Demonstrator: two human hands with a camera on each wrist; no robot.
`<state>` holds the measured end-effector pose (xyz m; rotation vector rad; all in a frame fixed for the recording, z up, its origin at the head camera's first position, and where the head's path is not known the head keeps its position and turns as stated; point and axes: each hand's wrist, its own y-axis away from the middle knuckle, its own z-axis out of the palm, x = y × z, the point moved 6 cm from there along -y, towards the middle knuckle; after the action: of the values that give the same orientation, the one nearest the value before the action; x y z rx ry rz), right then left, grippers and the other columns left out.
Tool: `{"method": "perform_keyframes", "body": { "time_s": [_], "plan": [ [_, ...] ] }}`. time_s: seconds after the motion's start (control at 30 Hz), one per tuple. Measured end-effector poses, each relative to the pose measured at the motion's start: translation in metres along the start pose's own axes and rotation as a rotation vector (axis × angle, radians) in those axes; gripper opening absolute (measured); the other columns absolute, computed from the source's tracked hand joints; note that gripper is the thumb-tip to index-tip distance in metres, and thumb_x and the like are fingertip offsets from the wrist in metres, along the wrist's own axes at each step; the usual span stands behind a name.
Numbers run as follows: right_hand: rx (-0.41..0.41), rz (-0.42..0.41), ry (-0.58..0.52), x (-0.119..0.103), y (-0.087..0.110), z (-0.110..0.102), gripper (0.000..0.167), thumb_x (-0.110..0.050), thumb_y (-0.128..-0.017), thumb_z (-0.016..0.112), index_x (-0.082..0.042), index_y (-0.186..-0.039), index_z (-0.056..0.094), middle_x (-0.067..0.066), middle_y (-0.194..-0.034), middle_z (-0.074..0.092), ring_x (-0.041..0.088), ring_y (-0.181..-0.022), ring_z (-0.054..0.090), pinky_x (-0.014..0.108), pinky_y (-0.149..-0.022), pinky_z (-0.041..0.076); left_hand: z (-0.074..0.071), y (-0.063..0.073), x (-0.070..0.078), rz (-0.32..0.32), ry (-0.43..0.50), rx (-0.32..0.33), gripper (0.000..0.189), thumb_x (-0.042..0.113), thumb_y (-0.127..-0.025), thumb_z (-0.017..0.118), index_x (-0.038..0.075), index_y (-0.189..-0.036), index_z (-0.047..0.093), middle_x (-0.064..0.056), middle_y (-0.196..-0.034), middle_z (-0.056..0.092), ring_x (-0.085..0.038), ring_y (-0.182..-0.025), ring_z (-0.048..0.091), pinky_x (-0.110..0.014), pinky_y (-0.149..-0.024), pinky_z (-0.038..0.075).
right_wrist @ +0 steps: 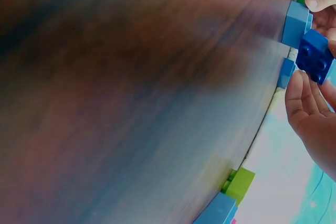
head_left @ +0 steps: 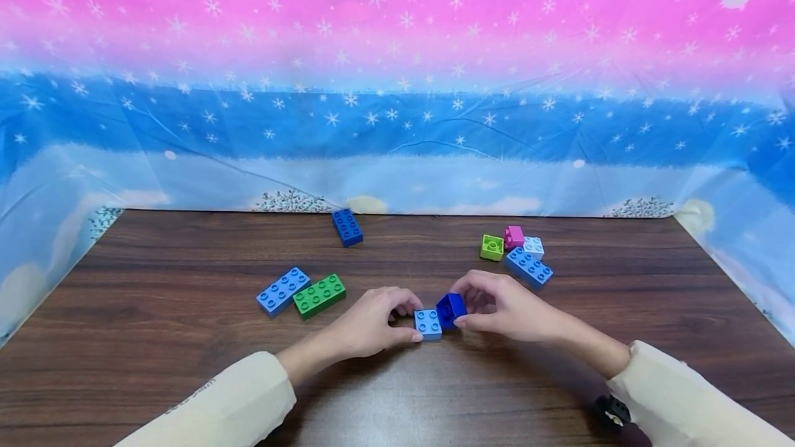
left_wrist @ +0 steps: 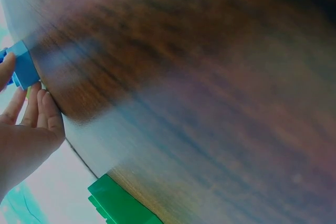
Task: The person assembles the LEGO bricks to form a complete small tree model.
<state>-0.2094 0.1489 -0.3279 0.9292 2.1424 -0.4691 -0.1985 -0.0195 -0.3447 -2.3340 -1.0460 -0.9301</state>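
Observation:
My left hand [head_left: 371, 323] pinches a square light blue toy brick [head_left: 428, 325] that sits studs up on the table, thumb at its near side and fingers at its far side. Just to the right, my right hand [head_left: 509, 305] holds a square dark blue brick [head_left: 450, 310] between thumb and fingers. That brick is tipped, its hollow underside showing in the head view. Its studs appear in the right wrist view, where the dark blue brick [right_wrist: 315, 56] is close beside the light blue brick [right_wrist: 295, 24]. Whether the two bricks touch, I cannot tell.
Left of my hands lie a long blue brick [head_left: 283, 292] and a long green brick [head_left: 319, 296]. A dark blue long brick [head_left: 347, 227] is at the back edge. Back right are lime [head_left: 492, 247], pink [head_left: 513, 237], pale blue [head_left: 533, 247] and long blue [head_left: 528, 267] bricks. A patterned cloth [head_left: 397, 123] hangs behind.

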Motion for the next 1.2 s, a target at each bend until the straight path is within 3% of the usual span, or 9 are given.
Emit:
{"method": "perform_keyframes", "body": {
  "time_s": [0.73,1.03,1.2],
  "plan": [
    [-0.004,-0.015,0.007,-0.003,-0.004,0.005,0.03,-0.01,-0.082,0.069,-0.008,-0.108,0.056,0.001,-0.096,0.056,0.015,-0.084,0.055,0.028,-0.073,0.05,0.001,0.0,0.0,-0.011,0.001,-0.003,0.024,0.015,-0.081,0.07,0.005,-0.101,0.061,-0.002,-0.092,0.058,-0.014,-0.086,0.055,-0.03,-0.075,0.046],
    [-0.068,0.001,-0.109,-0.002,-0.006,0.01,0.03,-0.01,-0.084,0.066,-0.009,-0.109,0.051,0.004,-0.1,0.062,0.017,-0.093,0.059,0.029,-0.081,0.049,0.001,0.0,-0.002,-0.015,-0.005,-0.006,0.024,0.017,-0.082,0.07,0.006,-0.101,0.061,-0.001,-0.092,0.058,-0.013,-0.086,0.055,-0.03,-0.075,0.046],
    [-0.064,-0.028,-0.115,-0.005,-0.008,0.012,0.03,-0.008,-0.083,0.066,-0.008,-0.11,0.052,0.004,-0.101,0.061,0.017,-0.093,0.059,0.03,-0.082,0.048,0.0,0.0,0.0,0.008,-0.014,0.003,0.023,0.016,-0.081,0.07,0.005,-0.1,0.061,-0.002,-0.091,0.059,-0.015,-0.085,0.055,-0.03,-0.075,0.046]
  ]
}}
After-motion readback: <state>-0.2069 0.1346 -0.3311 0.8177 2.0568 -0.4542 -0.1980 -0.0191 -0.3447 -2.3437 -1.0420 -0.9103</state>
